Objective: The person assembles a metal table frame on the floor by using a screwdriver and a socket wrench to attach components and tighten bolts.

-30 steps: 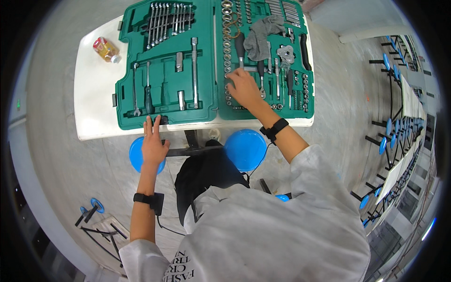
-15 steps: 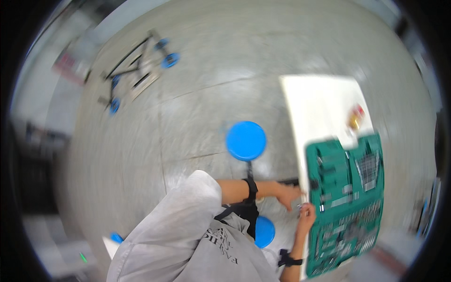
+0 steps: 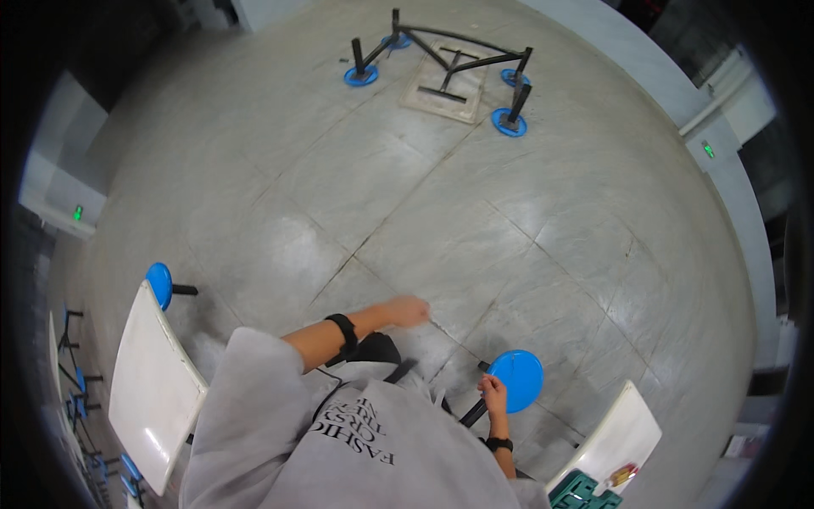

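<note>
Low right of centre, the right hand (image 3: pixel 494 395) is overlapping the stool (image 3: pixel 521 379), fingers narrow, contents unclear; the left hand (image 3: pixel 409 311) is showing blurred, fingers unreadable.

The grey floor (image 3: pixel 356 187) spreads out past the left hand (image 3: pixel 409 310) and the right hand (image 3: pixel 494 394). Far ahead of both hands, a black frame (image 3: pixel 483 62) sits on it upside down, with round blue seats (image 3: pixel 510 131) and a pale board (image 3: pixel 421 103) down on the floor. Right of the right hand, nearer the body, is a white table (image 3: pixel 623 424). A green case (image 3: pixel 585 492) lies on it, with a bottle (image 3: pixel 625 474) just beside. Well left of the left hand is another white table (image 3: pixel 153 399).
</note>
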Tool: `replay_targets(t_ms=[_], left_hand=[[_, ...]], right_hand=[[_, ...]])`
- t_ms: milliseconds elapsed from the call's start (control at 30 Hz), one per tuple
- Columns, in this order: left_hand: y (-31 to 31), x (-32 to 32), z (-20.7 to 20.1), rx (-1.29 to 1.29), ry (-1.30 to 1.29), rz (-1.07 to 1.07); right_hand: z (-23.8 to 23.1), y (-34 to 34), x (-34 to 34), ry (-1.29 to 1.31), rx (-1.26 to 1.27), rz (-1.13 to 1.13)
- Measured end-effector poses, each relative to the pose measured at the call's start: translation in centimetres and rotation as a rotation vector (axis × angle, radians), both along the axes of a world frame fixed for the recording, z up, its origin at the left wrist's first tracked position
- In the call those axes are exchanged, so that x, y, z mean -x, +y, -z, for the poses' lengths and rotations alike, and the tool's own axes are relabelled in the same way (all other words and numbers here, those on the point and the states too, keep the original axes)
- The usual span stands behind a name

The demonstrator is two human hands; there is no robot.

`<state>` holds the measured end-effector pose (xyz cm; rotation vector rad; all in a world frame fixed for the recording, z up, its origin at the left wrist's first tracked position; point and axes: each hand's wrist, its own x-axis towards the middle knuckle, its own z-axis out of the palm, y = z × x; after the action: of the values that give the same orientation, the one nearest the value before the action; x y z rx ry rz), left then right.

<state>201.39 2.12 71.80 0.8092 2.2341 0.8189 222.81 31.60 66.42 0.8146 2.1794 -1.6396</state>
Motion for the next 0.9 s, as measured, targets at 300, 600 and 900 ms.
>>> replay_targets(t_ms=[300,600,900], left_hand=[[-22.7,2.6,11.4,0.353,-0.174,-0.797],[-24.6,3.0,14.9,0.758,-0.273,-0.198],[-9.2,40.0,11.7,0.160,-0.307,-0.814]], right_hand=[[1.2,4.3,11.5,-0.715,0.061,-0.188],[2.0,10.1,45.2,-0.183,-0.043,-0.378],[-5.6,11.5,69.5,0.098,-0.162,-0.493]])
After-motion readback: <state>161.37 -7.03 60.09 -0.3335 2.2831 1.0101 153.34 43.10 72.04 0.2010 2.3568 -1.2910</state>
